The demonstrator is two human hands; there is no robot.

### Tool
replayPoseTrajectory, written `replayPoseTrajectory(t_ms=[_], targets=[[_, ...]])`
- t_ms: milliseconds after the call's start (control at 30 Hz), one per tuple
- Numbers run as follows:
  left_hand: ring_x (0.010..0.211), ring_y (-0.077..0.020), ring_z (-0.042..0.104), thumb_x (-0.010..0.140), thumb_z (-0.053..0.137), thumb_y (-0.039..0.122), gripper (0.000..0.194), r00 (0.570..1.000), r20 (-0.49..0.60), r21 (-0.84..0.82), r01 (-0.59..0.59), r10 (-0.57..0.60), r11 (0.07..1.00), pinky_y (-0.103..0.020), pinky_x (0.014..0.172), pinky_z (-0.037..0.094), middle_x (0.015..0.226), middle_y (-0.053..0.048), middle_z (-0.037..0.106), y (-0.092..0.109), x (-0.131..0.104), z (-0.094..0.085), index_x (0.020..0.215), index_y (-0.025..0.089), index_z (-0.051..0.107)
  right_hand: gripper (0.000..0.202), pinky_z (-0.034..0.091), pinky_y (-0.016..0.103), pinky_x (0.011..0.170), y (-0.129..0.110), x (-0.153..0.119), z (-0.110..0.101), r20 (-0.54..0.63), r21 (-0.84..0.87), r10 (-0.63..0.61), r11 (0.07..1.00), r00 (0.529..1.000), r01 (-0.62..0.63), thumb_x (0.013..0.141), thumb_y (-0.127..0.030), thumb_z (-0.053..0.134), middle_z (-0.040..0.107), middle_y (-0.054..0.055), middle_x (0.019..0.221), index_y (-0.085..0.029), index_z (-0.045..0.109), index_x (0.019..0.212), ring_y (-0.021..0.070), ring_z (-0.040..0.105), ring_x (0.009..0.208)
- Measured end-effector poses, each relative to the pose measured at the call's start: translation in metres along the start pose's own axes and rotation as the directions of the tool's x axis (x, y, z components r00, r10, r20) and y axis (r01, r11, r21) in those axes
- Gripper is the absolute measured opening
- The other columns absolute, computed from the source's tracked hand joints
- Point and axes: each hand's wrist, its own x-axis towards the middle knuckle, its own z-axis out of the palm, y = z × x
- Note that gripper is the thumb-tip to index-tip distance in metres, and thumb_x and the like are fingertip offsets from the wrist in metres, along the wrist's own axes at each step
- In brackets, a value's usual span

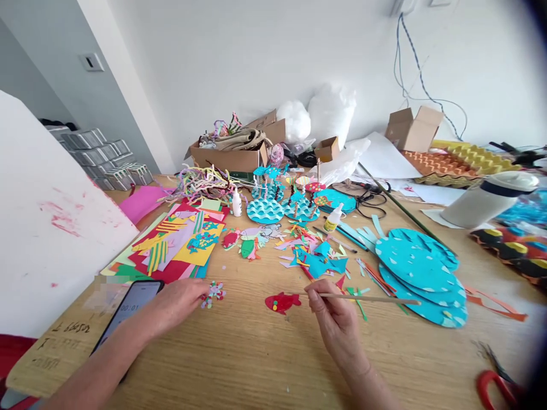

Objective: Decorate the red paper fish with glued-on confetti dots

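Right-hand pinch: thumb and forefinger of the right hand (pixel 337 320) grasp a thin wooden stick (pixel 380 298); its long end runs toward 3 o'clock, its short end sits just beside the fish's tail.
Left-hand fingers: the left hand (pixel 184 300) reaches in, palm down, fingertips at the edge of the paper dots (pixel 215 294); whether a dot is pinched, I cannot tell.
Red fish: the red fish (pixel 282 303) lies flat on the wooden table (pixel 239 359) between the hands, head toward 9 o'clock, with small yellowish dots near its head; take it as the clock's centre.
Dot heap: multicoloured, at 9 o'clock.
Phone: the phone (pixel 135 304) lies farther out at 9, partly behind the left forearm.
Paper sheets: the coloured sheets (pixel 205 254) overlap at 10, striped paper fish on top.
Glue: white bottle (pixel 236 204) upright at 11; yellow-labelled bottle (pixel 333 220) tilted at 1.
Wavy stands: two turquoise stands (pixel 265 211) around 12, bearing upright fish.
Scraps: turquoise offcuts (pixel 327 263) between 1 and 2.
Discs: stacked turquoise discs (pixel 414 263) near 3.
Tumbler: white tumbler (pixel 482 202) at 2.
Scissors: red-handled scissors (pixel 487 387) between 3 and 4.
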Motion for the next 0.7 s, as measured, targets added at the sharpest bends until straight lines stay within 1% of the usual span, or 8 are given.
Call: replayPoseTrajectory(t_ms=[67, 133, 300, 433, 500, 567, 633, 700], targets=[[0.100, -0.0182, 0.054, 0.079, 0.045, 0.012, 0.029, 0.999, -0.011, -0.019, -0.035, 0.035, 0.999, -0.028, 0.083, 0.040, 0.108, -0.001, 0.061, 0.001, -0.002, 0.007, 0.100, 0.026, 0.059, 0.013, 0.039, 0.023, 0.053, 0.001, 0.000, 0.000, -0.008, -0.004, 0.004, 1.000, 1.000, -0.004, 0.085, -0.019, 0.047, 0.053, 0.000, 0.063, -0.019, 0.055, 0.074, 0.0126, 0.051, 0.058], [0.106, -0.0184, 0.051, 0.076, 0.048, 0.011, 0.035, 0.999, -0.034, -0.011, -0.014, 0.014, 1.000, -0.029, 0.088, 0.038, 0.114, -0.002, 0.057, 0.002, -0.003, 0.012, 0.107, 0.026, 0.055, 0.013, 0.038, 0.023, 0.052, 0.002, 0.000, 0.001, -0.011, -0.004, 0.014, 1.000, 1.000, -0.014, 0.085, -0.019, 0.047, 0.052, 0.000, 0.063, -0.019, 0.055, 0.074, 0.0124, 0.050, 0.058], [0.104, -0.0192, 0.051, 0.073, 0.051, 0.011, 0.039, 0.995, -0.064, 0.089, 0.084, -0.078, 0.993, -0.030, 0.090, 0.038, 0.109, -0.003, 0.055, 0.002, 0.003, 0.024, 0.109, 0.025, 0.052, 0.016, 0.038, 0.023, 0.053, 0.003, -0.002, 0.002, 0.003, -0.001, 0.009, 1.000, 1.000, -0.009, 0.085, -0.019, 0.047, 0.052, 0.000, 0.063, -0.019, 0.054, 0.071, 0.0121, 0.050, 0.058], [0.101, -0.0190, 0.052, 0.074, 0.044, 0.007, 0.038, 0.993, -0.049, 0.111, 0.117, -0.112, 0.987, -0.030, 0.087, 0.039, 0.108, -0.005, 0.056, 0.005, 0.012, 0.029, 0.108, 0.022, 0.053, 0.017, 0.037, 0.023, 0.052, -0.001, -0.002, 0.002, -0.014, -0.009, -0.013, 1.000, 1.000, 0.013, 0.085, -0.021, 0.046, 0.053, 0.000, 0.062, -0.018, 0.055, 0.070, 0.0122, 0.050, 0.057], [0.096, -0.0191, 0.054, 0.075, 0.040, 0.005, 0.034, 0.992, -0.069, 0.089, 0.112, -0.106, 0.990, -0.030, 0.083, 0.040, 0.103, -0.006, 0.058, 0.009, 0.016, 0.028, 0.100, 0.021, 0.056, 0.017, 0.037, 0.023, 0.051, -0.003, -0.001, 0.001, -0.026, -0.010, -0.009, 1.000, 1.000, 0.009, 0.085, -0.021, 0.046, 0.053, 0.000, 0.061, -0.018, 0.055, 0.071, 0.0120, 0.049, 0.056], [0.087, -0.0185, 0.057, 0.077, 0.038, 0.006, 0.026, 0.992, -0.100, 0.018, 0.080, -0.078, 0.997, -0.028, 0.076, 0.041, 0.094, -0.006, 0.061, 0.014, 0.019, 0.024, 0.088, 0.019, 0.058, 0.017, 0.036, 0.022, 0.050, -0.003, -0.001, 0.000, -0.029, -0.006, -0.003, 1.000, 1.000, 0.003, 0.085, -0.021, 0.045, 0.052, -0.001, 0.061, -0.018, 0.054, 0.071, 0.0115, 0.048, 0.054], [0.078, -0.0168, 0.058, 0.079, 0.039, 0.012, 0.019, 0.990, -0.128, -0.089, 0.050, -0.061, 0.995, -0.025, 0.069, 0.042, 0.084, -0.004, 0.062, 0.019, 0.022, 0.016, 0.079, 0.018, 0.056, 0.018, 0.036, 0.022, 0.049, -0.003, -0.001, -0.001, -0.026, -0.003, 0.005, 1.000, 1.000, -0.005, 0.085, -0.021, 0.045, 0.052, -0.001, 0.060, -0.018, 0.054, 0.070, 0.0111, 0.048, 0.053], [0.073, -0.0154, 0.057, 0.079, 0.040, 0.016, 0.016, 0.987, -0.145, -0.177, 0.043, -0.069, 0.983, -0.023, 0.065, 0.041, 0.080, -0.001, 0.062, 0.021, 0.023, 0.006, 0.076, 0.018, 0.055, 0.017, 0.036, 0.022, 0.049, -0.002, -0.001, -0.001, -0.026, 0.002, 0.014, 1.000, 1.000, -0.014, 0.085, -0.021, 0.046, 0.051, -0.001, 0.061, -0.018, 0.054, 0.071, 0.0113, 0.047, 0.053]])
